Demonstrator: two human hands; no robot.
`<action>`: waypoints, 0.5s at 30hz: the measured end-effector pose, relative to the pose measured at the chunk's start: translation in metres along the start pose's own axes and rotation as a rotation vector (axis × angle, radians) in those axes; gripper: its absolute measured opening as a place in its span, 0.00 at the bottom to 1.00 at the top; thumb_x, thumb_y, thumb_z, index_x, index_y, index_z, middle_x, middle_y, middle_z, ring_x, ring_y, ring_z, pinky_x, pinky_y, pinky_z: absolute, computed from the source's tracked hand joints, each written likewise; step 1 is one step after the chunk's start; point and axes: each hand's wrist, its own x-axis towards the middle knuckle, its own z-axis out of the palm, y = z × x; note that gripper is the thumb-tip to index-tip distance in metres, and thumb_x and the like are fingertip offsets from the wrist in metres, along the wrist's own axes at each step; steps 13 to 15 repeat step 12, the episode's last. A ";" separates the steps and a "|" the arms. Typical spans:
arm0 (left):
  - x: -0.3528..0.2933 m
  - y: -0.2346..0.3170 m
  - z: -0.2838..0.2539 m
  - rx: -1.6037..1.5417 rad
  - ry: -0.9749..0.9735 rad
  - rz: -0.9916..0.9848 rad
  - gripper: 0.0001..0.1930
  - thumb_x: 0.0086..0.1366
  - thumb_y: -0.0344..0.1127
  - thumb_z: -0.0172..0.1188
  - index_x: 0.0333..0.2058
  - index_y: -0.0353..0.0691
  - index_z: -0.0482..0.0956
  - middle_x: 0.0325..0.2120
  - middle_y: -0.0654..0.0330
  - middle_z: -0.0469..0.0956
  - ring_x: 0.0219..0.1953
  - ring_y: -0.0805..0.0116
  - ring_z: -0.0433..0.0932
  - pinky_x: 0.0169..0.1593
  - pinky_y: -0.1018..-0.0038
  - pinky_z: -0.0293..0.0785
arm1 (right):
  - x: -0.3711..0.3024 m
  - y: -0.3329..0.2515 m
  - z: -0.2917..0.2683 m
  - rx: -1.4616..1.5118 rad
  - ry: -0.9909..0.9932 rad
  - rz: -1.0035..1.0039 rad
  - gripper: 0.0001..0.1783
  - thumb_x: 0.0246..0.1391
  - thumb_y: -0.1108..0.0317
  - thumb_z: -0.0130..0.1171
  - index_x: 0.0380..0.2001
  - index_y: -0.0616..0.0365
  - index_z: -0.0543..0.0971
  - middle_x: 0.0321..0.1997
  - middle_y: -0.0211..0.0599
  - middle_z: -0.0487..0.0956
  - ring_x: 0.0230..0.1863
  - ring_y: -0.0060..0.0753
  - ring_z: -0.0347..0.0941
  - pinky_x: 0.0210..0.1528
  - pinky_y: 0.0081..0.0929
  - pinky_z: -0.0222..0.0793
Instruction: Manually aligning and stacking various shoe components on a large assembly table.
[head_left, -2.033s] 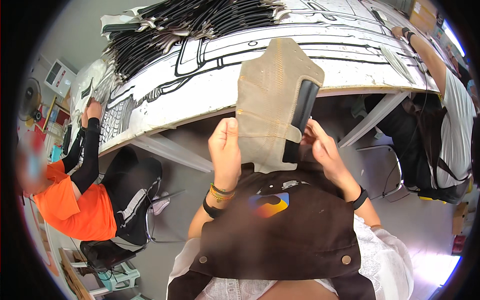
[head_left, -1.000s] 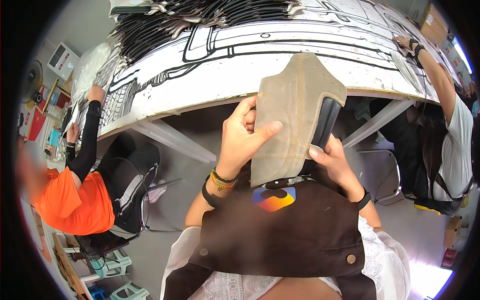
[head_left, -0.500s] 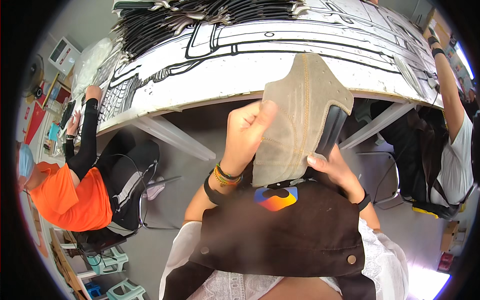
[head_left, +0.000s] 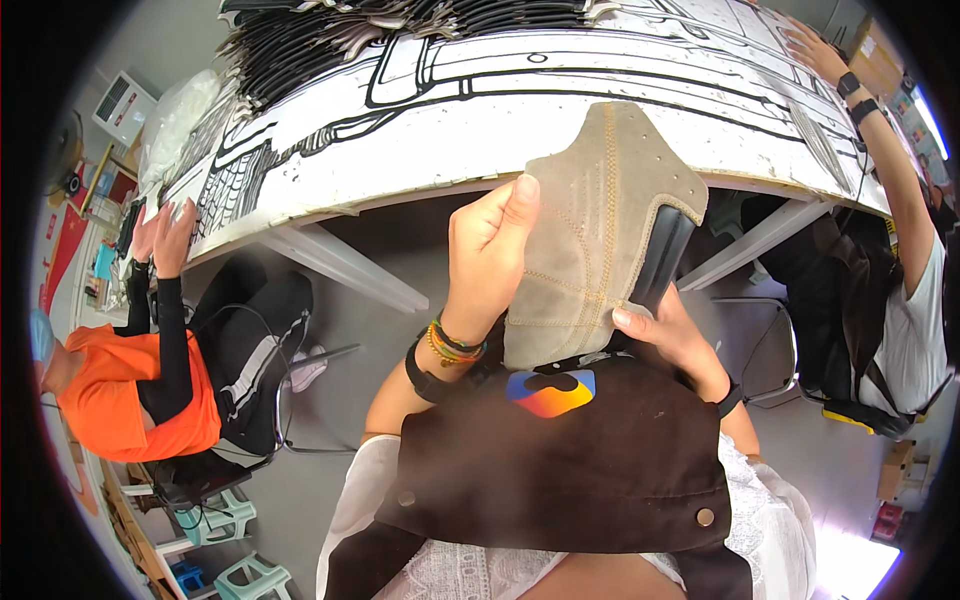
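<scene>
I hold a tan suede shoe upper [head_left: 590, 230] with stitched seams and a black inner lining, upright in front of my chest. My left hand [head_left: 487, 250] presses flat against its left side, thumb along the edge. My right hand [head_left: 665, 340] grips its lower right edge near the black lining. The piece hangs just below the front edge of the white table [head_left: 420, 130].
The white table carries black line drawings and a stack of dark flat pieces [head_left: 400, 25] at the back. A person in orange [head_left: 120, 390] sits at left, hands on the table. Another person [head_left: 900, 240] at right reaches onto it. Stools stand lower left.
The suede piece has turned and shifted right. My left hand moved from its lower edge up onto its left side, and my right hand slid down to the lower right.
</scene>
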 end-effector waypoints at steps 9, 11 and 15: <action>-0.002 0.022 0.015 -0.052 -0.006 0.009 0.15 0.69 0.32 0.57 0.48 0.26 0.73 0.38 0.59 0.81 0.36 0.80 0.77 0.41 0.84 0.73 | 0.001 -0.002 0.001 0.001 -0.035 0.026 0.37 0.55 0.57 0.66 0.61 0.67 0.65 0.59 0.41 0.72 0.61 0.32 0.65 0.64 0.29 0.57; -0.004 0.015 0.009 0.008 0.039 -0.075 0.16 0.67 0.31 0.58 0.49 0.26 0.73 0.38 0.59 0.81 0.38 0.79 0.78 0.45 0.82 0.74 | 0.002 -0.002 0.001 -0.023 -0.044 0.026 0.38 0.55 0.57 0.65 0.62 0.67 0.64 0.60 0.41 0.71 0.62 0.31 0.64 0.65 0.29 0.57; -0.004 0.014 0.009 0.006 0.038 -0.076 0.16 0.67 0.31 0.58 0.49 0.26 0.73 0.38 0.59 0.81 0.38 0.79 0.78 0.45 0.82 0.74 | 0.001 -0.002 0.000 -0.045 -0.045 0.028 0.38 0.55 0.57 0.65 0.62 0.66 0.63 0.61 0.42 0.70 0.62 0.31 0.64 0.65 0.29 0.56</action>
